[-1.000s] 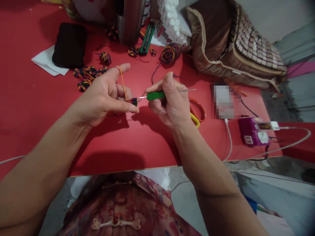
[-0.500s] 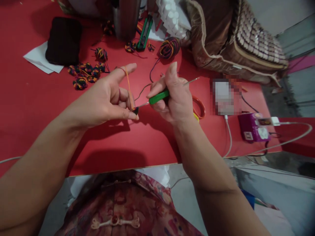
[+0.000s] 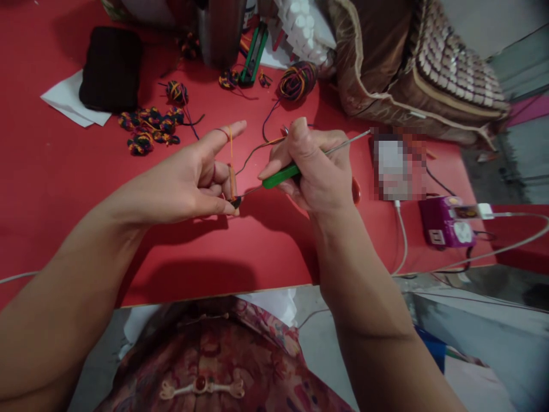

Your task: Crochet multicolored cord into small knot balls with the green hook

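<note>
My left hand (image 3: 189, 180) pinches a small dark crochet piece (image 3: 235, 201) between thumb and middle fingers, with the forefinger stretched out and a strand of multicoloured yarn (image 3: 230, 153) looped over it. My right hand (image 3: 319, 169) is closed round a crochet hook with a green handle (image 3: 281, 175); its metal tip points into the crochet piece. The yarn runs back to a multicoloured yarn ball (image 3: 297, 80) at the far side of the red table (image 3: 64, 189).
Several small crocheted pieces (image 3: 150, 129) lie far left beside a black pouch (image 3: 110, 68) on white paper. A brown beaded bag (image 3: 412, 68) sits far right. Scissors (image 3: 355, 191) lie under my right hand. A purple power adapter (image 3: 446, 229) with cables is at right.
My right hand tilted the hook, its tail rising to the right, and drew slightly right. My left forefinger with the yarn strand shifted a little lower and right. The view moved slightly.
</note>
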A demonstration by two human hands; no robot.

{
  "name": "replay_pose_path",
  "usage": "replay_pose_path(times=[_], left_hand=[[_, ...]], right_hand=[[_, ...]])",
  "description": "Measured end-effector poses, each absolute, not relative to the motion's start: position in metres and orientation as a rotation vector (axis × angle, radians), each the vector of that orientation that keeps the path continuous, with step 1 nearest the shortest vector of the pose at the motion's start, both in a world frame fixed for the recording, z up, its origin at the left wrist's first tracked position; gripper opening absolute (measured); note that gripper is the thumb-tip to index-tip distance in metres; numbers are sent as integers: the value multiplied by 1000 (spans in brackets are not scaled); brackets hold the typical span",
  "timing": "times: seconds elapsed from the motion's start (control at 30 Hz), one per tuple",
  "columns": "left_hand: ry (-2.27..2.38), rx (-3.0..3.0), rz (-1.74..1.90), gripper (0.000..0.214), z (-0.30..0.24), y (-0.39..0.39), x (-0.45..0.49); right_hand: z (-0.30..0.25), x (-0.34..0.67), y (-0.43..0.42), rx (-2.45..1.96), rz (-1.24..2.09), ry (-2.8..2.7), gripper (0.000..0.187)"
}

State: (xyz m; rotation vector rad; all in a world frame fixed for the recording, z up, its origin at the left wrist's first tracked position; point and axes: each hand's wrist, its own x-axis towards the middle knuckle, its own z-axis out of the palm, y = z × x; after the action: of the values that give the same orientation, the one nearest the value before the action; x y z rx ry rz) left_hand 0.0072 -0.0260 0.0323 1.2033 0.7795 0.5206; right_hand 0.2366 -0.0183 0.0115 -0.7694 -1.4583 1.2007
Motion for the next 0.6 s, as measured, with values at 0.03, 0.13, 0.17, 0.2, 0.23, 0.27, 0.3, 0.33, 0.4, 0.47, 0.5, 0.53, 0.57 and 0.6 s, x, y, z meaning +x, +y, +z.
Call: replay_pose_path(times=[0.03, 0.13, 0.17, 0.2, 0.23, 0.27, 0.3, 0.33, 0.4, 0.47, 0.5, 0.53, 0.57, 0.6], left_hand=[[783, 1199, 521, 136, 32, -26, 7], [793, 1185, 524, 135, 30, -25, 8], [796, 1180, 526, 135, 30, -26, 8], [799, 1176, 532, 134, 30, -26, 9], [804, 1173, 541, 134, 30, -26, 9], [806, 1170, 549, 134, 31, -26, 10], [810, 1169, 553, 133, 31, -26, 10], [816, 1170, 554, 132, 32, -26, 10], [829, 1181, 543, 131, 32, -25, 9], [828, 1194, 536, 131, 31, -24, 8], [821, 1200, 537, 132, 30, -24, 8], [811, 1206, 540, 132, 28, -23, 7], [801, 1213, 540, 132, 27, -22, 6], [790, 1221, 538, 132, 26, -22, 6]], right_hand=[[12, 237, -19, -758, 1190, -1459, 55], [14, 237, -21, -737, 1162, -1463, 48], [14, 237, -22, -747, 1161, -1470, 46], [15, 236, -22, -767, 1159, -1472, 45], [16, 236, -23, -786, 1153, -1468, 45], [17, 236, -23, -802, 1145, -1458, 46], [18, 235, -24, -818, 1143, -1448, 47], [19, 235, -24, -832, 1142, -1443, 47], [20, 234, -24, -862, 1135, -1447, 48], [21, 234, -25, -885, 1109, -1458, 52], [21, 234, -26, -901, 1086, -1458, 54], [21, 234, -26, -922, 1063, -1457, 57], [21, 234, -27, -944, 1049, -1463, 58], [22, 234, -27, -963, 1043, -1474, 58]])
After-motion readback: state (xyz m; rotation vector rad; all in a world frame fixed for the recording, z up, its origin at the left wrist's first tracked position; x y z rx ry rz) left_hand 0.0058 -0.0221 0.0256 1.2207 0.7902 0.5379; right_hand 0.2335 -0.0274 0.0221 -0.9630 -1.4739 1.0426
